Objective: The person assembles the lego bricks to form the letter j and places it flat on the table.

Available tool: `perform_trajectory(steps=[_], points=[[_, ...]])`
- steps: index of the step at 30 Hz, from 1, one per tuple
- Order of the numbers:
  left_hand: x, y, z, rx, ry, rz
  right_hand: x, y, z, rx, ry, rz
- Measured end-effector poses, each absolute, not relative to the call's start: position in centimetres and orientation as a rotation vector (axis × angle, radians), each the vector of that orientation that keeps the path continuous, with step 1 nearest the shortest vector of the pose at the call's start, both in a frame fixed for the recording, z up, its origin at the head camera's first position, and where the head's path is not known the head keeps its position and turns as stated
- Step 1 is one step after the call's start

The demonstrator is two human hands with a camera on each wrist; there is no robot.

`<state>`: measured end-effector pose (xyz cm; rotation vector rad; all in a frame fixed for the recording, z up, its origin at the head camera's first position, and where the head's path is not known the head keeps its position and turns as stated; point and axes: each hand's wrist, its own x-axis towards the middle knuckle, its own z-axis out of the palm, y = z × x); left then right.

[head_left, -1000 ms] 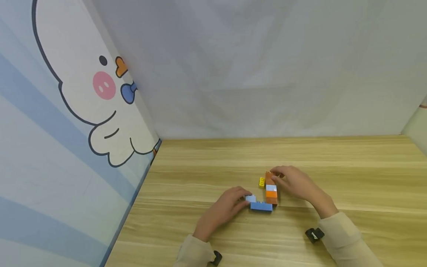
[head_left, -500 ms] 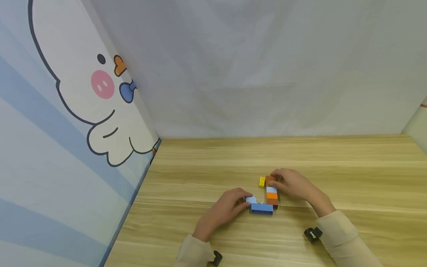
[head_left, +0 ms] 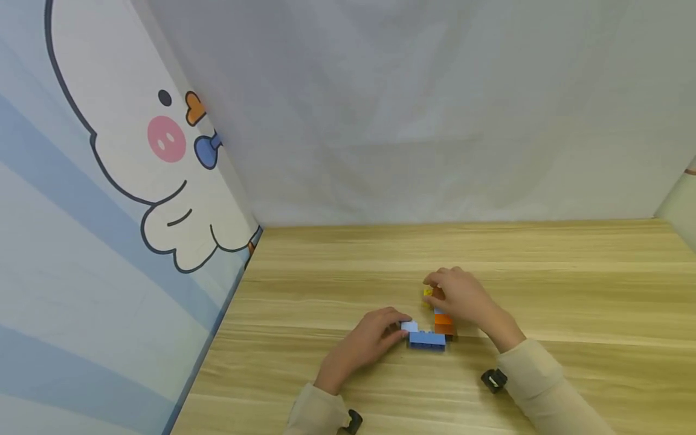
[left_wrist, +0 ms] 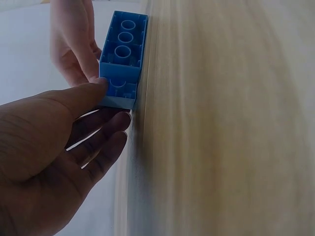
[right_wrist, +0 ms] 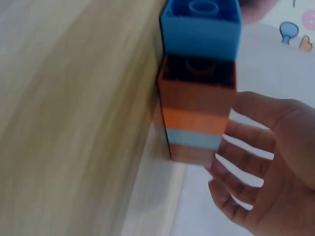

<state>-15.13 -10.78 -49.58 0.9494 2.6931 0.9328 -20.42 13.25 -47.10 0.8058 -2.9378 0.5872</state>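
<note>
My left hand (head_left: pixel 371 339) pinches a small light blue toy brick (head_left: pixel 409 326) between thumb and fingers. A longer blue brick (head_left: pixel 426 339) adjoins it, its hollow underside (left_wrist: pixel 125 38) facing the left wrist camera. Behind the blue brick's right end lies a column of joined bricks (head_left: pixel 443 324), banded brown, orange, light blue and brown (right_wrist: pixel 197 118). Over the column's far end reaches my right hand (head_left: pixel 461 296), thumb and fingertips on either side of a small yellow brick (head_left: pixel 428 292). The hand partly covers the yellow brick, which is hidden in the right wrist view.
The bricks lie on a wood-grain table (head_left: pixel 326 266). A pale grey curtain-like backdrop (head_left: pixel 435 121) stands at the back, and a blue-and-white cartoon panel (head_left: pixel 109 181) along the left. Black bands (head_left: pixel 494 380) sit at both wrists.
My right hand has left the side of the brown end and moved left over the column to the yellow brick. The column shifted slightly toward me earlier. The left hand keeps its place.
</note>
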Motion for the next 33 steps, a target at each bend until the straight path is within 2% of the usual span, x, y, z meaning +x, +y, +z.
perform_trajectory(steps=[9,16,33], points=[[-15.1,-10.8,-49.5,0.919,2.698,0.916,-20.1,11.2,-46.8,0.634,-3.044,0.444],[-15.0,-10.9,-49.6,0.918,2.691,0.928,-20.3,10.8,-46.7,0.603,-3.07,0.459],[-15.1,-10.8,-49.5,0.908,2.685,0.927,-22.4,13.7,-45.4,0.636,-3.007,0.645]])
